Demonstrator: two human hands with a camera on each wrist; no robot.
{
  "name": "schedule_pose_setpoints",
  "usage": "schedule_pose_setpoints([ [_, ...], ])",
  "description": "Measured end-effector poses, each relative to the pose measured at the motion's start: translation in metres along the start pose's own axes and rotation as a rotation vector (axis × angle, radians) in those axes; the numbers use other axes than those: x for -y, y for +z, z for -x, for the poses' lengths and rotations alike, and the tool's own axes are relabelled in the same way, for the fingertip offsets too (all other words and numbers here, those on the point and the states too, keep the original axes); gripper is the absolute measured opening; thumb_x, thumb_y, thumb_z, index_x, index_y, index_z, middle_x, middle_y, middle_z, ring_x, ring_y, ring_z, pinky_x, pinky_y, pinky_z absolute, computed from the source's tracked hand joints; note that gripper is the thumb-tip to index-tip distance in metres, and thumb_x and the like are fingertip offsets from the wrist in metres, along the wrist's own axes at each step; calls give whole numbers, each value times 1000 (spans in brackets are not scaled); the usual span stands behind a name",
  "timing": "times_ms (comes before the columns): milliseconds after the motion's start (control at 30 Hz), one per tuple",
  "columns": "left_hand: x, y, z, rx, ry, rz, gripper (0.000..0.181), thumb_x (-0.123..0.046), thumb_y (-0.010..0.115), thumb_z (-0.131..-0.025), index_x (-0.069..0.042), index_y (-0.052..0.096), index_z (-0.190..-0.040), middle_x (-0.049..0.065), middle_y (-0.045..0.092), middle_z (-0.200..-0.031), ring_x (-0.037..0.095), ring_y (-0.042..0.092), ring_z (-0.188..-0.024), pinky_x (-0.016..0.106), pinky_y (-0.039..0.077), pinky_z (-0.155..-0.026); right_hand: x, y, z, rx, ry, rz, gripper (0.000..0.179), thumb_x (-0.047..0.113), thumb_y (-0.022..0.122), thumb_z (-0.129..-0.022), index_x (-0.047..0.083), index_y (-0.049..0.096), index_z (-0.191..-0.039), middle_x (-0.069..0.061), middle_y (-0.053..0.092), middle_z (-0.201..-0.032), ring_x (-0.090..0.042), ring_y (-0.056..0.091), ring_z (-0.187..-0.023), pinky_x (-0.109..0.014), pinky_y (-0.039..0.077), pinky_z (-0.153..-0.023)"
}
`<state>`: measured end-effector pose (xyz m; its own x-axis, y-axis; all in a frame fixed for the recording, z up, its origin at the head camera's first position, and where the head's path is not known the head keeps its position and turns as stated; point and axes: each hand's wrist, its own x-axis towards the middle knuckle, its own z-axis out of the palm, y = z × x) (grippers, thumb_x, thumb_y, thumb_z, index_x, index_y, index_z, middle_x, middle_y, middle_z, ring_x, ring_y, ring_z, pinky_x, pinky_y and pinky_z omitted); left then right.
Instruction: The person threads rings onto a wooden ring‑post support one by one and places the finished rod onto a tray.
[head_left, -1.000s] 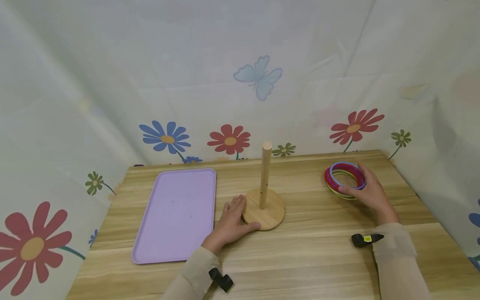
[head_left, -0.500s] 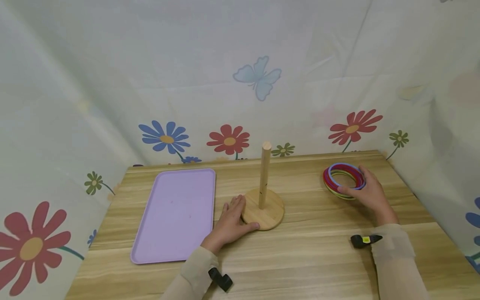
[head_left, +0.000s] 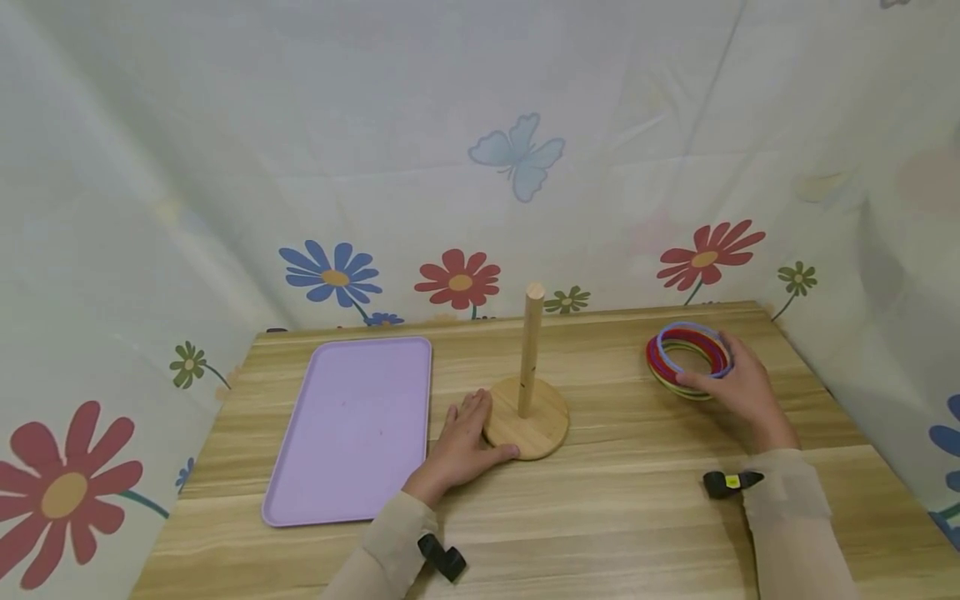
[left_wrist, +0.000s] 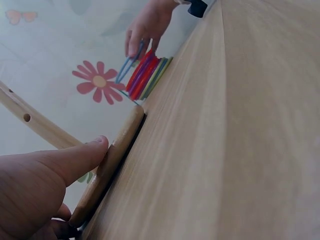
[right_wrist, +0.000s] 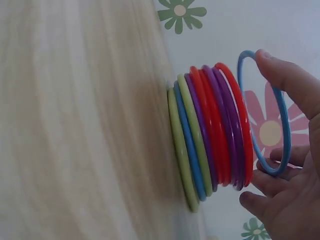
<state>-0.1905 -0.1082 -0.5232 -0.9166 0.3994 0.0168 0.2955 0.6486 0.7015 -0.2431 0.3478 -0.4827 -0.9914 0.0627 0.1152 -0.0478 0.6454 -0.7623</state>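
Note:
A wooden peg stand point(head_left: 530, 354) with a round base point(head_left: 545, 429) stands upright mid-table. My left hand point(head_left: 457, 447) grips the base at its near left edge; in the left wrist view the thumb point(left_wrist: 85, 157) presses its rim. At the right, my right hand point(head_left: 741, 390) pinches a light blue ring point(right_wrist: 286, 127) between thumb and fingers. That ring is tilted and apart from the stack of rings point(right_wrist: 212, 132) below it. Red, purple, green and blue rings make up the stack, which lies on the table. No ring is on the peg.
A lilac tray point(head_left: 352, 425) lies at the left of the wooden table point(head_left: 600, 525). Behind the table and at its sides hangs a white cloth point(head_left: 375, 150) printed with flowers and a butterfly. The stack sits near the table's back right corner.
The light blue ring has risen slightly off the stack in my right hand. My left hand and the peg stand have stayed in place.

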Motion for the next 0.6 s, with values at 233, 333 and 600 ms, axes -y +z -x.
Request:
schedule_pose_setpoints([
  [233, 0, 1, 1, 10, 0, -19, 107, -54, 76, -94, 8, 23, -164, 27, 20, -171, 39, 12, -161, 59, 2, -129, 16, -3, 8, 0, -20, -38, 113, 31, 90, -86, -9, 18, -164, -40, 29, -162, -60, 33, -144, -75, 32, -114],
  [333, 1, 2, 0, 12, 3, -29, 106, -54, 76, -95, 8, 23, -164, 27, 20, -171, 39, 12, -161, 59, 3, -129, 24, -5, 11, -5, -36, -62, 113, 30, 89, -87, -6, 17, -165, -37, 26, -165, -60, 30, -147, -76, 31, -113],
  [600, 1, 1, 0, -5, 6, -18, 102, -54, 70, -98, 8, 24, -164, 26, 20, -171, 38, 12, -161, 58, 2, -130, 43, -10, 13, -3, -105, -67, 110, 28, 90, -87, -2, 20, -167, -37, 24, -165, -62, 27, -148, -81, 31, -109],
])
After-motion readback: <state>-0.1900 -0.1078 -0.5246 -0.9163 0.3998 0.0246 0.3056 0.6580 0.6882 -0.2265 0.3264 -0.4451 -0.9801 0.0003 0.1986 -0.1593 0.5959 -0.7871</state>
